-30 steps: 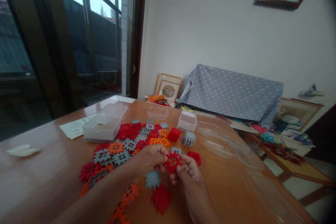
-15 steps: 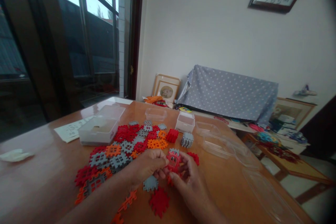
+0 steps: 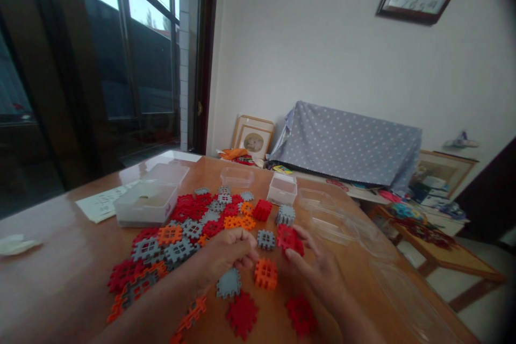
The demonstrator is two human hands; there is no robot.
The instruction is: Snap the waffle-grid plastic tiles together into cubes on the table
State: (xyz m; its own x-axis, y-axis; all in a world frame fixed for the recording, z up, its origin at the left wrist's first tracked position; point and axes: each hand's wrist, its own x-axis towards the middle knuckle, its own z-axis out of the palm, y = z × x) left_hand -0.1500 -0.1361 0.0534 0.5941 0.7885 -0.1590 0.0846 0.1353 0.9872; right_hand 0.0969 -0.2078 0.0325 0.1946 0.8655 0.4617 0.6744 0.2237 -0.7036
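My right hand (image 3: 320,266) has its thumb and fingers around some red waffle blocks (image 3: 287,239), which seem to lie one on another at the table. My left hand (image 3: 229,252) is closed, fingers curled, and no piece shows in it. Between the hands are a grey waffle block (image 3: 266,239) and an orange waffle block stack (image 3: 265,274). Closer to me lie a flat grey piece (image 3: 228,283), a dark red piece (image 3: 242,316) and another red waffle block (image 3: 301,315). Stacked red blocks (image 3: 262,210) and stacked grey blocks (image 3: 286,215) stand just beyond.
Loose red, grey and orange pieces (image 3: 179,250) spread left of my hands, partly behind my left forearm. A clear plastic box (image 3: 145,207) stands behind them, beside a paper sheet (image 3: 97,205). A small box (image 3: 281,189) and clear lids (image 3: 332,226) sit toward the back right.
My hands have moved apart. The right hand has gone right and away from me with the red blocks. The grey and orange blocks between the hands now show fully.
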